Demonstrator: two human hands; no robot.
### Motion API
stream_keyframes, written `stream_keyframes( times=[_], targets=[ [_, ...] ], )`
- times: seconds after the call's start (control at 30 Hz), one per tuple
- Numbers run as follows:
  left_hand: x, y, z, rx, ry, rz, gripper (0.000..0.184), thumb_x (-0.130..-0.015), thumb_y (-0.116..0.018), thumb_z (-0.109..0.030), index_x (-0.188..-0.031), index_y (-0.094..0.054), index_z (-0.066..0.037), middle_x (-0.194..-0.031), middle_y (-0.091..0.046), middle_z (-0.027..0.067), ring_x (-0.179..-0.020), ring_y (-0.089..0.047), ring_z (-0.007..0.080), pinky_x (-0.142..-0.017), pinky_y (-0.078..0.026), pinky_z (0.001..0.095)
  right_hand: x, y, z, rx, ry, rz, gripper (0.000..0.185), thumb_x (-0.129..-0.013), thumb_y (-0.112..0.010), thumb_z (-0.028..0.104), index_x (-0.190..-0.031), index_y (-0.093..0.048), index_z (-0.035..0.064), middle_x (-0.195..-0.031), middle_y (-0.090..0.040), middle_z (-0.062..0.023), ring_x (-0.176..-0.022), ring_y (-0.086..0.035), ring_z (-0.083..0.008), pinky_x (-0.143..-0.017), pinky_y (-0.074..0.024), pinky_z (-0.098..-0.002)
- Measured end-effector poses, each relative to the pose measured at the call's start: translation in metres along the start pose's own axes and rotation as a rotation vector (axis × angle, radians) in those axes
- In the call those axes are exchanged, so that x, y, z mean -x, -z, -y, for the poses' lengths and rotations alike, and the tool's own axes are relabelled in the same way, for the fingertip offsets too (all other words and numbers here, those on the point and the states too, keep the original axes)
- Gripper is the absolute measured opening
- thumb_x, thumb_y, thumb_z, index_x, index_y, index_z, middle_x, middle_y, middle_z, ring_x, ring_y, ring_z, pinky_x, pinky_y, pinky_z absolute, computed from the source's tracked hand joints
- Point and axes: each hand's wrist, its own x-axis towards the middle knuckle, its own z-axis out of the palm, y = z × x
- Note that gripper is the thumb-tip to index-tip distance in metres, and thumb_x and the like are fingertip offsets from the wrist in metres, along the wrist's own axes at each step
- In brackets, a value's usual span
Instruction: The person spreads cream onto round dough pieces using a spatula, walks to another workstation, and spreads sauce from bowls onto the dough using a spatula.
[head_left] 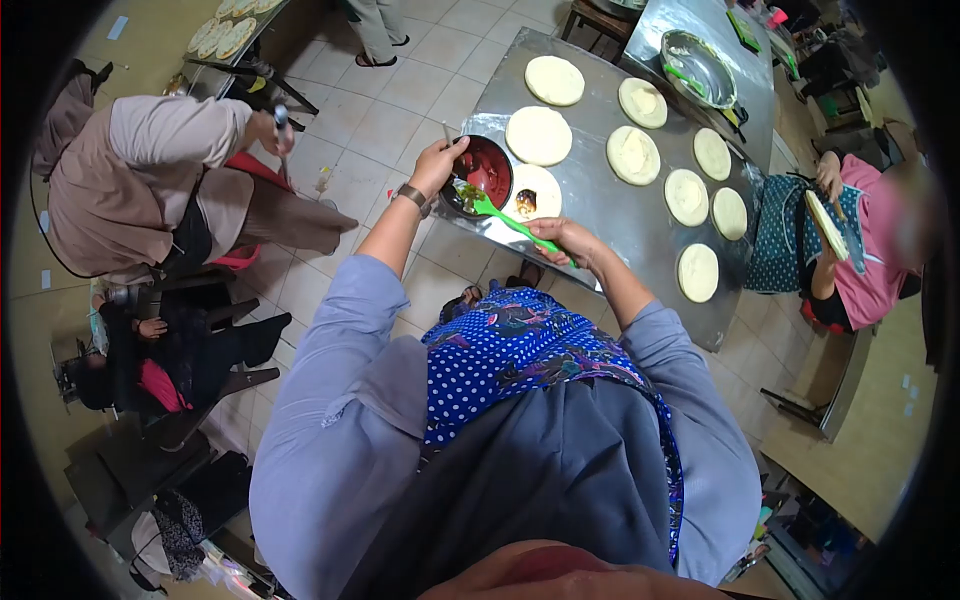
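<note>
My left hand point(437, 168) grips the rim of a round bowl point(488, 168), dark outside and red inside, tilted over the near left corner of the metal table. My right hand point(572, 243) is closed around the handle of a green spatula point(518, 228). Its blade dips into the bowl, where some dark filling shows. Just right of the bowl lies a round of pale dough point(545, 190) with a dark brown dollop on it. Beyond it sits a plain dough round point(538, 135).
Several more dough rounds point(633, 155) lie across the metal table point(590, 200). A steel bowl point(698, 68) with a green utensil stands on the adjoining table. At right a person in pink point(870, 240) holds dough; at left another person point(150, 190) bends over.
</note>
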Motion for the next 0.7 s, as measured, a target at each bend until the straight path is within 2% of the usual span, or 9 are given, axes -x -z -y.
stream_keyframes(
  times=[0.2, 0.3, 0.4, 0.47, 0.53, 0.57, 0.6, 0.67, 0.7],
  targets=[
    [-0.026, -0.014, -0.003, 0.146, 0.089, -0.057, 0.028, -0.089, -0.061, -0.034, -0.079, -0.058, -0.008, -0.069, -0.058, 0.0006, -0.060, -0.054, 0.0098, -0.056, -0.043, 0.0234, -0.002, 0.057, 0.012, -0.171, 0.034, 0.017, 0.031, -0.095, -0.048, 0.017, -0.124, -0.052, 0.0089, -0.066, -0.051, -0.0013, -0.039, -0.035, -0.0054, -0.032, -0.0254, -0.0192],
    [-0.043, -0.032, 0.000, 0.277, 0.091, -0.136, 0.024, -0.089, -0.062, -0.031, -0.084, -0.057, -0.008, -0.070, -0.059, 0.0007, -0.062, -0.055, 0.0101, -0.057, -0.044, 0.0238, 0.006, 0.091, 0.027, -0.179, 0.154, -0.110, 0.032, -0.095, -0.047, 0.016, -0.125, -0.051, 0.0077, -0.067, -0.055, -0.0038, -0.039, -0.036, -0.0060, -0.034, -0.0274, -0.0198],
    [-0.062, -0.041, 0.009, 0.254, 0.044, -0.162, 0.024, -0.089, -0.063, -0.031, -0.084, -0.057, -0.008, -0.071, -0.060, 0.0007, -0.063, -0.055, 0.0102, -0.057, -0.044, 0.0239, -0.003, 0.123, 0.037, -0.120, 0.235, -0.294, 0.032, -0.095, -0.047, 0.016, -0.126, -0.051, 0.0064, -0.066, -0.055, -0.0028, -0.039, -0.037, -0.0063, -0.033, -0.0272, -0.0203],
    [-0.074, -0.043, 0.014, 0.227, 0.041, -0.191, 0.024, -0.089, -0.063, -0.030, -0.085, -0.058, -0.008, -0.072, -0.060, 0.0008, -0.063, -0.056, 0.0101, -0.058, -0.044, 0.0238, -0.018, 0.139, 0.036, -0.011, 0.279, -0.387, 0.031, -0.095, -0.049, 0.018, -0.123, -0.054, 0.0061, -0.065, -0.056, -0.0011, -0.043, -0.042, -0.0060, -0.037, -0.0306, -0.0202],
    [-0.077, -0.045, 0.015, 0.198, 0.040, -0.222, 0.024, -0.089, -0.064, -0.030, -0.086, -0.058, -0.008, -0.073, -0.061, 0.0009, -0.063, -0.056, 0.0101, -0.058, -0.044, 0.0238, -0.043, 0.151, 0.024, 0.280, 0.487, -0.625, 0.029, -0.094, -0.050, 0.019, -0.119, -0.059, 0.0058, -0.064, -0.055, -0.0006, -0.049, -0.047, -0.0080, -0.045, -0.0382, -0.0238],
    [-0.077, -0.046, 0.012, 0.208, 0.044, -0.242, 0.024, -0.088, -0.064, -0.031, -0.087, -0.059, -0.007, -0.073, -0.061, 0.0009, -0.064, -0.056, 0.0098, -0.058, -0.044, 0.0237, -0.050, 0.156, 0.017, 0.530, 0.579, -0.728, 0.030, -0.093, -0.054, 0.020, -0.121, -0.060, 0.0113, -0.069, -0.056, -0.0033, -0.060, -0.055, -0.0137, -0.055, -0.0427, -0.0280],
    [-0.078, -0.046, 0.012, 0.217, 0.046, -0.261, 0.025, -0.088, -0.064, -0.031, -0.088, -0.059, -0.007, -0.074, -0.062, 0.0009, -0.064, -0.056, 0.0095, -0.058, -0.044, 0.0236, -0.053, 0.153, 0.015, 0.527, 0.575, -0.726, 0.030, -0.093, -0.054, 0.020, -0.121, -0.060, 0.0113, -0.069, -0.056, -0.0033, -0.060, -0.055, -0.0137, -0.055, -0.0427, -0.0280],
    [-0.077, -0.041, 0.011, 0.214, 0.041, -0.251, 0.025, -0.088, -0.064, -0.031, -0.090, -0.060, -0.006, -0.075, -0.062, 0.0010, -0.065, -0.057, 0.0093, -0.058, -0.044, 0.0234, -0.057, 0.141, 0.005, 1.038, 0.749, -0.965, 0.030, -0.090, -0.056, 0.018, -0.120, -0.061, 0.0179, -0.076, -0.056, -0.0086, -0.069, -0.057, -0.0237, -0.062, -0.0458, -0.0354],
    [-0.077, -0.039, 0.012, 0.211, 0.039, -0.254, 0.025, -0.088, -0.064, -0.031, -0.090, -0.060, -0.006, -0.075, -0.063, 0.0009, -0.065, -0.057, 0.0092, -0.058, -0.044, 0.0233, -0.054, 0.132, 0.003, 1.024, 0.637, -0.949, 0.031, -0.088, -0.057, 0.018, -0.119, -0.062, 0.0217, -0.083, -0.053, -0.0119, -0.077, -0.057, -0.0295, -0.067, -0.0462, -0.0388]
  ],
)
